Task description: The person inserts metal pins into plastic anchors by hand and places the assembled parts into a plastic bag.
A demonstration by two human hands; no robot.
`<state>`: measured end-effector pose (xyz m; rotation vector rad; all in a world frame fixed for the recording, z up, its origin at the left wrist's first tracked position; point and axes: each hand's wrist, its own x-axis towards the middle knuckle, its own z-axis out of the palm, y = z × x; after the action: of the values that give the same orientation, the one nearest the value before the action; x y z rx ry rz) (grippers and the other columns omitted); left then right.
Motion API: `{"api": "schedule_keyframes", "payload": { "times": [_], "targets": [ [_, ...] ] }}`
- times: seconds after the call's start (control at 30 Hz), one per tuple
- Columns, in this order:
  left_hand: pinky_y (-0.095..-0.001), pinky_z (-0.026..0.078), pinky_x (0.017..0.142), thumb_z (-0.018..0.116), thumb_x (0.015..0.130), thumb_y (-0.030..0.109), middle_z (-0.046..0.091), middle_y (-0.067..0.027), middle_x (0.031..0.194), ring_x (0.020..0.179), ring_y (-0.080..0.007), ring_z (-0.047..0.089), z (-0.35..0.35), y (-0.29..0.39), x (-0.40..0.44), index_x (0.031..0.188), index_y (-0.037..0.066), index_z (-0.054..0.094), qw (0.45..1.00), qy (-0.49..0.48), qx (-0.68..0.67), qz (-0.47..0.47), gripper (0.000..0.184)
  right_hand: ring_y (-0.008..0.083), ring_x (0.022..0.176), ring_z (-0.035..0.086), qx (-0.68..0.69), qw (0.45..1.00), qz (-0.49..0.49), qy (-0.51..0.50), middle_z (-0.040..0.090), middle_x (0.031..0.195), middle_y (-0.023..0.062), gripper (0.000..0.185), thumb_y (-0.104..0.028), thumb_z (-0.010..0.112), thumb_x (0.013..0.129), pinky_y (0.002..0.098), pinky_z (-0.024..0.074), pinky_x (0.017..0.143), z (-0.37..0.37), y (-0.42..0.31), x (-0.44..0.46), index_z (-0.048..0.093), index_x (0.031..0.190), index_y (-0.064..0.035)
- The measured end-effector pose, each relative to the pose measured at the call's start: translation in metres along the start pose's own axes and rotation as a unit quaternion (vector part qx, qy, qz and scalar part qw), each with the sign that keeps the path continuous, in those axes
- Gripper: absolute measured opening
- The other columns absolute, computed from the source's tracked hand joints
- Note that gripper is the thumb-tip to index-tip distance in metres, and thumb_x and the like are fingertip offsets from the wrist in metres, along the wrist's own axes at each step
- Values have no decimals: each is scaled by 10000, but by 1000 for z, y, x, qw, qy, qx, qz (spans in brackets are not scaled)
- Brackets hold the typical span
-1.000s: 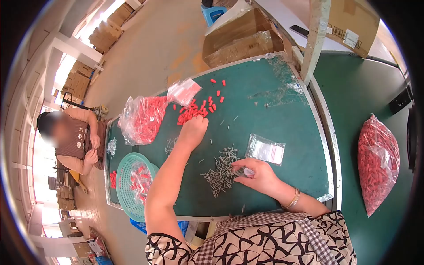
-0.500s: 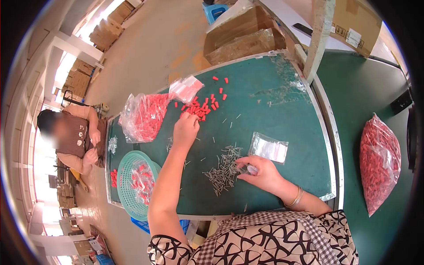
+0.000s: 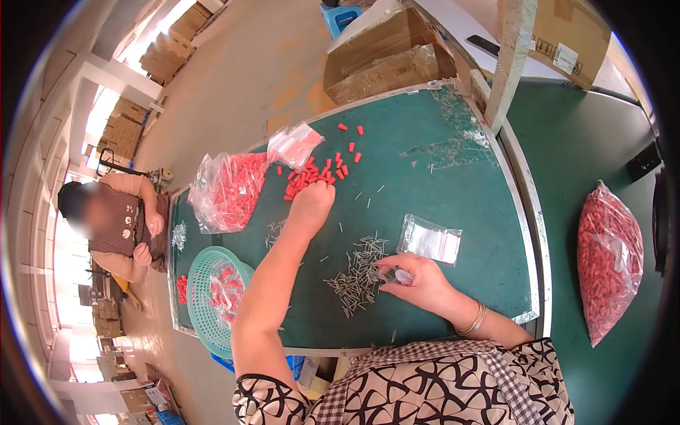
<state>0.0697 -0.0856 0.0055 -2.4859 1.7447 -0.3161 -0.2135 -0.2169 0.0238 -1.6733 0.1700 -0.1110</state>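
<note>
At the far left, a co-worker stands at the table's end, both hands raised near each other before the body; what they hold cannot be made out. On the green table, a perforated basket at the left edge contains plastic packets with red pieces inside. Further from the wearer lies a bulky bag of red plugs, and just to its right a flat zip bag. The left hand is at the near edge of the loose red plugs, fingers bent downward and drawn together; the fingertips are largely obscured, so whether a plug is pinched between them cannot be determined. A few of the plugs lie separately beyond the main heap. Right of the left forearm, a heap of slim metal fasteners is spread on the surface. The right hand is at the right side of this heap, thumb and fingers clamped about a small clear bag, the gap between them taken up by the plastic. Directly beyond that hand lie flat clear bags. At the far right, a large filled sack of red pieces rests on a second green surface.
</note>
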Motion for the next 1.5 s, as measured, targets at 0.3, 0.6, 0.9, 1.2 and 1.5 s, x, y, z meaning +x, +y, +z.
{"api": "schedule_keyframes", "payload": {
  "times": [0.3,0.6,0.9,1.2,1.5],
  "targets": [
    [-334,527,603,606,810,59,617,-107,806,737,-234,644,-17,7,-8,883,3,593,994,83,-72,-1,93,157,914,632,-9,1000,-21,14,676,1032,46,426,-89,773,770,266,522,724,-3,1,0,646,1176,-97],
    [-272,514,663,660,846,17,686,-74,898,736,-153,641,-114,127,-68,1006,14,683,872,20,-483,-74,162,239,909,654,-70,996,-39,31,672,962,91,425,-122,773,756,333,535,774,0,-3,1,640,1154,-53],
    [-339,512,789,713,793,30,696,-69,979,920,-244,639,-101,152,-70,1001,49,677,844,151,-505,-104,212,249,865,657,-83,994,-54,41,666,954,97,415,-120,766,756,334,539,733,4,0,-1,642,1148,-68],
    [-363,491,891,743,757,38,595,-141,1235,1052,-250,604,-86,170,-79,918,30,662,858,211,-450,-133,181,264,860,673,-74,988,-91,102,673,964,108,496,-78,756,742,345,556,695,8,9,-4,590,1209,-71],
    [-295,499,611,684,815,4,673,-105,878,707,-221,643,-87,160,-87,913,5,633,841,116,-489,-201,110,190,804,694,34,996,-35,70,683,954,105,295,-86,701,842,322,556,654,4,5,-5,650,1129,-42]
  ]
}}
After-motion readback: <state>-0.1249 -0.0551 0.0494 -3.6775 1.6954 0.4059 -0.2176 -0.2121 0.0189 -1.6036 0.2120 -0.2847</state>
